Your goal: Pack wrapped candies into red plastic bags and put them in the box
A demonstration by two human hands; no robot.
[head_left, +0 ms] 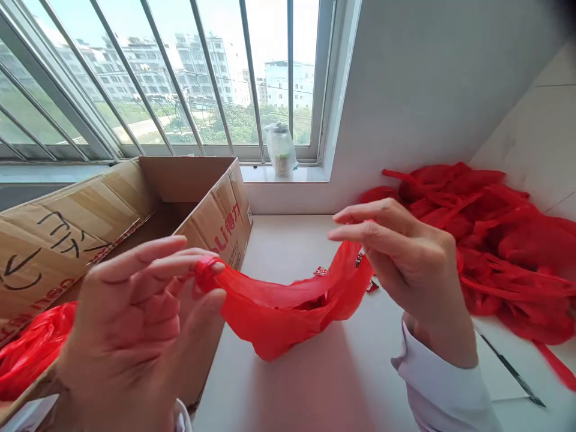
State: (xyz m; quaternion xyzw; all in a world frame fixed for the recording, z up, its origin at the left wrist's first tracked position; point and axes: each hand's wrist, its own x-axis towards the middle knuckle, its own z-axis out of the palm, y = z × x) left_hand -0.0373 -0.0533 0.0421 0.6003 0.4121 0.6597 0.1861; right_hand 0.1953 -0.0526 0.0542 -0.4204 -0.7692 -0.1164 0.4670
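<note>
A red plastic bag point(288, 312) hangs between my two hands above the white table, sagging in the middle. My left hand point(144, 312) has its fingers closed on the bag's bunched left end. At the other end my right hand point(400, 258) pinches the bag, its index and middle fingers stretched out to the left. Part of the right-hand grip is hidden behind those fingers. Small red printed pieces point(321, 272) show behind the bag, near its right side.
To the left stands an open cardboard box point(211, 216), with red plastic point(36, 342) at its near end. A heap of red bags point(499, 240) lies at the right. Near it is a dark thin tool point(513, 372). A wrapped container point(282, 153) stands on the sill of the barred window.
</note>
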